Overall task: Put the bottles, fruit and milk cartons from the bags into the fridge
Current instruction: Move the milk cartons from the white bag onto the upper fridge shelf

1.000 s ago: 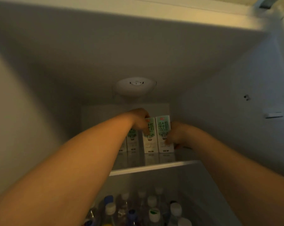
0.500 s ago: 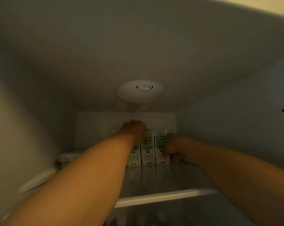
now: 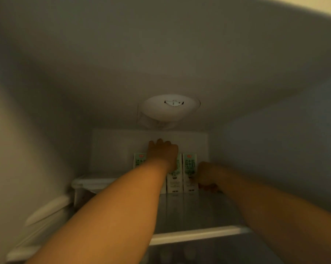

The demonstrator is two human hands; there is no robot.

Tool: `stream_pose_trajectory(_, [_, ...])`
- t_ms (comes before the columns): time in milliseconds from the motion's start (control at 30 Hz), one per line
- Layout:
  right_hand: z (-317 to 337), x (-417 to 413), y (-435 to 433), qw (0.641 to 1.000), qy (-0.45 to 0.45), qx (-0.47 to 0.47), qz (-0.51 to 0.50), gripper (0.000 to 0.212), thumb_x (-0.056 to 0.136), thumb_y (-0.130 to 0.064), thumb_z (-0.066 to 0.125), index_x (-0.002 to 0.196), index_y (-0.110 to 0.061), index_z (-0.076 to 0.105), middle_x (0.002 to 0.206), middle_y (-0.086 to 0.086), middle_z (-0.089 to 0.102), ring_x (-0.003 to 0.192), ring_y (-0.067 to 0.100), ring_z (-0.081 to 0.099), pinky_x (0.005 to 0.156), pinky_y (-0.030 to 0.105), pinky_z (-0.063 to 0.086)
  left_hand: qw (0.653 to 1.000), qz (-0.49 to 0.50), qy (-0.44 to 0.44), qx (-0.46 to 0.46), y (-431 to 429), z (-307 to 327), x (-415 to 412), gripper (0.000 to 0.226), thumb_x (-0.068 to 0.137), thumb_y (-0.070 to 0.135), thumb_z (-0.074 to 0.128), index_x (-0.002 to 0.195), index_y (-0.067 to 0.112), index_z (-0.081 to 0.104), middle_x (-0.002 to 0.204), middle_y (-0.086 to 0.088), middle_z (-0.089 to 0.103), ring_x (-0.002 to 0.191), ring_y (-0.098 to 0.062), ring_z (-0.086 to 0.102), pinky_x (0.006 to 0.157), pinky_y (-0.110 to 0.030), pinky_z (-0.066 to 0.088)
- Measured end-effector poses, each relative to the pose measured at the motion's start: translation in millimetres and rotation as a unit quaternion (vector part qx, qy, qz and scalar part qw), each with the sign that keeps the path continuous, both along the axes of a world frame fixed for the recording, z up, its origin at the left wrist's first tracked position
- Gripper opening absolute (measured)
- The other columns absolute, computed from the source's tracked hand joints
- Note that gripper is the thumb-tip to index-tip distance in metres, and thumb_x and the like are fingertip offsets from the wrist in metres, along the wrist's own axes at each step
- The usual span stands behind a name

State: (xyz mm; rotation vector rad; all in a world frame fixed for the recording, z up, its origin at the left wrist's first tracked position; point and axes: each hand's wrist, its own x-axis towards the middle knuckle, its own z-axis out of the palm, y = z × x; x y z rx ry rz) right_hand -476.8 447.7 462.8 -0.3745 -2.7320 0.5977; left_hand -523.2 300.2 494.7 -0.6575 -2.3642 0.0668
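Three upright milk cartons (image 3: 140, 161) touching in a row at the back wall, left hand (image 3: 163, 153) curled over the middle carton (image 3: 173, 181) top, right hand (image 3: 205, 174) curled at 3 o'clock against the right carton (image 3: 189, 168), grip unclear, glass shelf (image 3: 198, 212) open at 6 o'clock to its front edge.

The view looks into a dim fridge (image 3: 256, 73) compartment; a round white dial (image 3: 171, 107) sits in the grey ceiling (image 3: 160, 54); directly below the dial stands the pale back panel (image 3: 113, 147); lower still, and nearer than the dial, lies a glass shelf (image 3: 198, 212) edged by a white front trim (image 3: 198, 235); down-left of the dial a white plastic bracket (image 3: 88, 183) juts from the left wall (image 3: 27, 149); right of the dial the right wall (image 3: 275, 159) looks bluish; the light is weak and warm.
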Motion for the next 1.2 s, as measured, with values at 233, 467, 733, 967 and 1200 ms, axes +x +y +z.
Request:
stream_pose_trajectory(233, [-1.7, 44.6, -11.7, 0.982, 0.184, -0.045, 0.011, 0.055, 0.101, -0.023, 0.054, 0.150, -0.006, 0.035, 0.144, 0.015, 0.051, 0.126, 0.027, 0.054, 0.095, 0.029, 0.045, 0.995, -0.075, 0.024, 0.068, -15.0, -3.2, 39.8, 0.067, 0.100, 0.048, 0.045, 0.158, 0.029, 0.020, 0.167, 0.000, 0.009, 0.154, -0.024, 0.001, 0.124, -0.048, 0.000])
stream_pose_trajectory(467, [-32.7, 122.2, -51.5, 0.974, 0.221, -0.028, 0.033, 0.048, 0.101, -0.020, 0.051, 0.147, -0.009, 0.041, 0.143, 0.016, 0.053, 0.128, 0.032, 0.053, 0.101, 0.033, 0.043, 0.997, -0.037, -0.021, 0.057, -40.9, -33.5, 91.9, 0.066, 0.099, 0.055, 0.040, 0.158, 0.030, 0.023, 0.166, -0.003, 0.016, 0.152, -0.028, 0.013, 0.122, -0.048, 0.015])
stream_pose_trajectory(733, [-77.5, 182.4, -66.0, 0.988, 0.138, 0.070, 0.009, 0.047, 0.105, -0.041, 0.031, 0.150, -0.026, 0.034, 0.146, 0.011, 0.050, 0.133, 0.034, 0.045, 0.112, 0.051, 0.032, 0.993, 0.003, -0.089, 0.073, -86.5, -73.8, 170.1, 0.070, 0.098, 0.065, 0.036, 0.158, 0.030, 0.024, 0.166, -0.004, 0.016, 0.152, -0.030, 0.011, 0.122, -0.054, 0.016])
stream_pose_trajectory(967, [-113.6, 254.1, -69.7, 0.993, 0.061, 0.094, 0.042, 0.059, 0.104, -0.053, 0.022, 0.158, -0.030, 0.012, 0.167, -0.003, 0.003, 0.153, 0.028, 0.000, 0.118, 0.063, 0.001, 0.986, 0.066, -0.141, 0.067, -116.7, -117.0, 251.1, 0.072, 0.097, 0.067, 0.033, 0.158, 0.033, 0.018, 0.168, -0.003, 0.010, 0.153, -0.029, 0.010, 0.122, -0.054, 0.016])
stream_pose_trajectory(1200, [-145.5, 340.7, -83.1, 0.992, 0.054, 0.075, 0.089, 0.063, 0.102, -0.057, 0.024, 0.158, -0.032, 0.008, 0.167, -0.004, 0.002, 0.153, 0.029, 0.000, 0.118, 0.064, 0.004, 0.974, 0.106, -0.178, 0.087, -137.0, -164.8, 348.2, 0.074, 0.097, 0.069, 0.031, 0.159, 0.036, 0.008, 0.169, -0.001, -0.002, 0.154, -0.028, -0.004, 0.123, -0.055, 0.007])
